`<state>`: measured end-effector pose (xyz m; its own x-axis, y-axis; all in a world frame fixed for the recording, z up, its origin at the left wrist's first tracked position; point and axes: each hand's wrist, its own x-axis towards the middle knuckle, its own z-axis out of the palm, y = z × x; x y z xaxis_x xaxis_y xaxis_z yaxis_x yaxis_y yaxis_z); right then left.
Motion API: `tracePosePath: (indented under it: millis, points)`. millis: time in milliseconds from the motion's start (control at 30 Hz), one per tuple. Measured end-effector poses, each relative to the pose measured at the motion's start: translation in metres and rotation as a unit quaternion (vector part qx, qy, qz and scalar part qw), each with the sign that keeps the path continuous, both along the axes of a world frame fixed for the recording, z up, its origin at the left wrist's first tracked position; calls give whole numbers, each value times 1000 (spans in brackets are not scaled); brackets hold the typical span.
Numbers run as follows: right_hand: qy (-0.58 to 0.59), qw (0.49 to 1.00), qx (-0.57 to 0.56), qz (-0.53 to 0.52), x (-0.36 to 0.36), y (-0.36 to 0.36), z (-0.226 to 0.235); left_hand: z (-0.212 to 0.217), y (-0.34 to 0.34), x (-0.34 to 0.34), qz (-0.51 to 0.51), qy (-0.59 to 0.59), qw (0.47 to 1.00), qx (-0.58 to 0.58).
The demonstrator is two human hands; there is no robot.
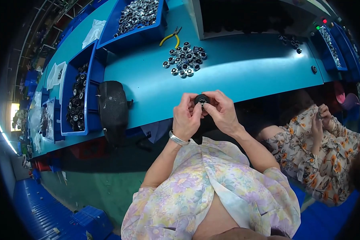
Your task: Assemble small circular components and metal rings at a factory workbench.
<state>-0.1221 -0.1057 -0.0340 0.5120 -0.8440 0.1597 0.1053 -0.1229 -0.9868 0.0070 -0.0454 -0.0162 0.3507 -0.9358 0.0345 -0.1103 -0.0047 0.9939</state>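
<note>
Just in front of the table's near edge, my left hand [187,116] and my right hand [223,111] are closed together around a small round black part [202,98]. It has a shiny metal piece in its middle, where both thumbs press. Fingers hide the part's underside. Beyond my hands, a loose cluster of small round chrome-and-black parts [185,60] lies on the teal table [148,92]. Yellow-handled pliers [171,37] rest behind that cluster, with nobody touching them.
A blue bin [93,60] of black round parts stands at left, beside a black mesh-like object [113,108]. Another blue bin [163,20] of shiny parts sits at the back. At right, a co-worker's hands [322,116] hold something small. More blue bins [328,48] line the far right.
</note>
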Motion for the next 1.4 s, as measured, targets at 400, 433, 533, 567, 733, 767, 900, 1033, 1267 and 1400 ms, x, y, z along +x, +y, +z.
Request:
tracePosePath:
  millis: [400,433,533,567,733,767,900,1033,1267,1400]
  points:
    - [-44,978,157,131,-8,-20,2,-4,3,14,-55,146,987,46]
    - [-33,985,111,127,-8,-20,3,-4,4,17,-80,192,976,59]
    - [32,992,-8,120,-14,-19,12,-7,5,22,-100,260,957,84]
    - [86,986,-81,115,-16,-18,17,-9,6,24,-100,260,957,85]
    - [109,969,-211,65,-12,-10,27,-10,6,24,-156,445,880,55]
    - [113,964,-235,51,-11,-8,28,-11,6,25,-157,445,880,56]
    - [111,957,-265,38,-9,-6,23,-11,5,20,-174,495,850,44]
    - [114,956,-271,17,-8,-6,19,-10,6,20,-161,485,858,47]
    - [143,943,-301,25,-9,-8,32,-15,4,22,-200,489,848,35]
    - [119,965,-235,7,-7,-6,25,-12,1,19,-164,484,858,48]
